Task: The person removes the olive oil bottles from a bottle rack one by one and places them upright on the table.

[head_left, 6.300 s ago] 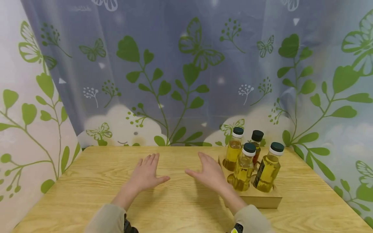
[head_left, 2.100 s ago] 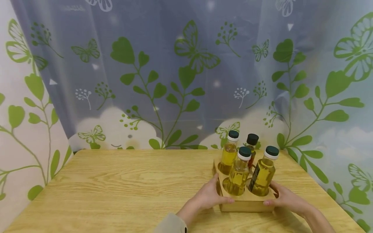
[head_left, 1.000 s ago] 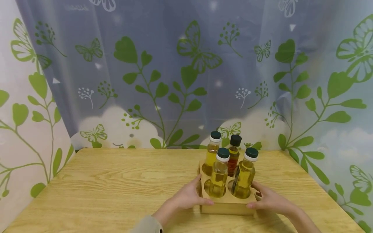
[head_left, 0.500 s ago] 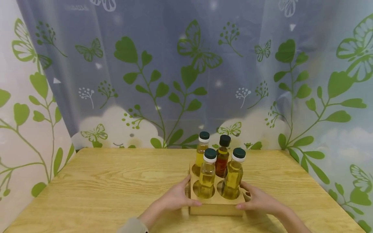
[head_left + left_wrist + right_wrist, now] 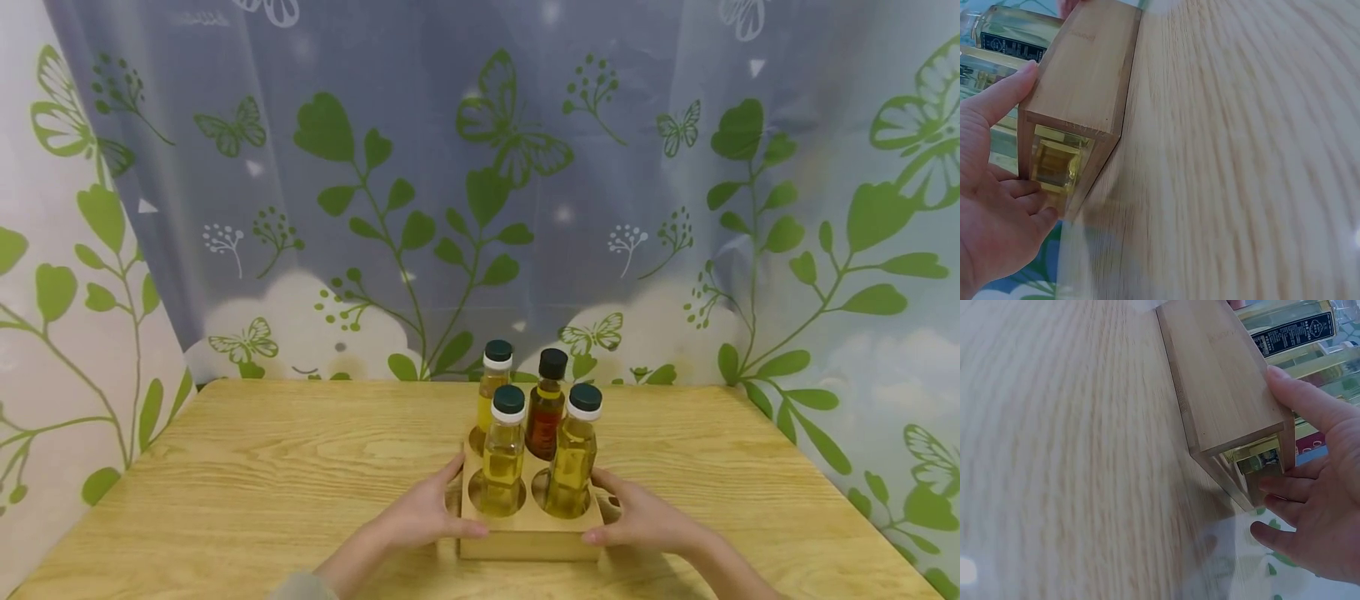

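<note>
1. From my feed, the wooden rack (image 5: pixel 528 547) sits on the bench (image 5: pixel 300 442), slightly right of the middle and short of the far edge.
2. I have the left hand (image 5: pixel 423 512) grasping its left end, thumb at the near upper edge.
3. The right hand (image 5: pixel 637 517) grasps the right end likewise.
4. Three yellow bottles (image 5: pixel 502 467) and one reddish-brown bottle (image 5: pixel 545 425), far right, stand in its holes.
5. I see bench top stretching well past both hands.

Soft light leaves faint shadows on the table (image 5: pixel 300 467), wrist views dimmer.
</note>
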